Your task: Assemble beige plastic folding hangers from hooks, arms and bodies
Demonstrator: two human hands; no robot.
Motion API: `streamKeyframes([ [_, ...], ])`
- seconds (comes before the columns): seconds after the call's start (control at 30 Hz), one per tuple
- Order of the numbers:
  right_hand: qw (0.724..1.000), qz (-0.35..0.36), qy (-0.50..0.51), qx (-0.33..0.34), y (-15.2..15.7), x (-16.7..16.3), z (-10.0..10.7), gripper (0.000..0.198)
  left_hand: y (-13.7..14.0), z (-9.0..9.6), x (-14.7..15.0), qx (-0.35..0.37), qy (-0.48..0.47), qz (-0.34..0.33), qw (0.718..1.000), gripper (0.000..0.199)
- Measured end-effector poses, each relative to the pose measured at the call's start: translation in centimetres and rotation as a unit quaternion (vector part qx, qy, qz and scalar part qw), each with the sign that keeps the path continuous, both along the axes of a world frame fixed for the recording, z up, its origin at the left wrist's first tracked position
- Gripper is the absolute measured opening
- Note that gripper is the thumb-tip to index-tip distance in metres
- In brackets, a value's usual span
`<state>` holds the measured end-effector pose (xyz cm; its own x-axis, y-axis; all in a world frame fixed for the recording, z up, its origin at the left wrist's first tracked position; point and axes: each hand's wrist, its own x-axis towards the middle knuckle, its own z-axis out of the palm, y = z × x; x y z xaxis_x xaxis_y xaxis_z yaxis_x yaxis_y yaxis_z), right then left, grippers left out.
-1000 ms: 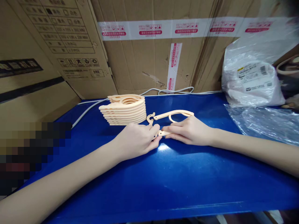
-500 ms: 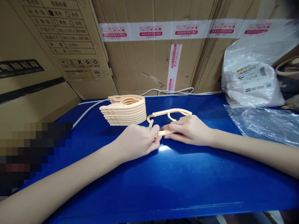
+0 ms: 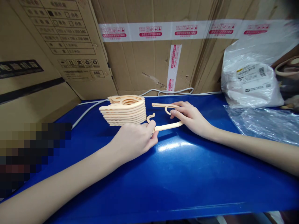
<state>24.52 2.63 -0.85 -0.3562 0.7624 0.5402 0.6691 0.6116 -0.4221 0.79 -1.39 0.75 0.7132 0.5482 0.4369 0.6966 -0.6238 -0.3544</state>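
A cream plastic folding hanger (image 3: pixel 168 126) is between my hands, just above or on the blue table. My left hand (image 3: pixel 136 138) pinches its near end at the joint, and a small curved hook (image 3: pixel 149 118) sticks up beyond the fingers. My right hand (image 3: pixel 190 116) grips the bent right side, with its fingers over the far arm (image 3: pixel 161 105) and its small inner loop. The far arm's left end is free, apart from the hook. Behind my left hand stands a neat stack of several matching hangers (image 3: pixel 126 110). My fingers hide parts of the held hanger.
The blue table (image 3: pixel 168 180) runs up to large cardboard boxes (image 3: pixel 140 65) at the back and left. A white cable (image 3: pixel 87 116) lies along the back edge. At the right are a white plastic package (image 3: pixel 253 82) and a clear plastic bag (image 3: pixel 263 124).
My right hand has moved up and slightly right along the hanger, exposing more of the near arm. The far arm has shifted away from the hook. My left hand has barely moved.
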Motion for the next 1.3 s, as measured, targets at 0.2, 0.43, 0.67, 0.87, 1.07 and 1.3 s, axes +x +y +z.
streamKeyframes([
  [0.2,0.998,0.011,-0.013,-0.06,0.5,0.0,-0.1,0.033,-0.3,0.4,-0.2,-0.081,0.023,-0.069,0.994,0.025],
  [0.43,0.997,-0.004,-0.025,-0.079,0.6,0.0,-0.3,0.032,-0.6,0.7,-0.2,-0.172,0.042,-0.143,0.974,0.007],
  [0.67,0.998,-0.01,-0.044,-0.053,0.5,0.0,-0.2,0.026,-0.5,1.1,-0.2,-0.181,0.098,-0.205,0.957,0.005],
  [0.87,0.998,-0.014,-0.048,-0.047,0.5,0.1,-0.4,0.024,-0.2,1.1,0.0,-0.14,0.083,-0.213,0.964,0.012],
  [1.07,0.997,-0.018,-0.057,-0.046,0.5,0.1,-0.5,0.024,0.0,0.7,0.0,-0.116,0.056,-0.209,0.97,0.022],
  [1.3,0.995,-0.038,-0.085,-0.019,0.2,0.0,-0.6,0.023,0.2,0.5,0.1,-0.071,0.041,-0.186,0.979,0.027],
])
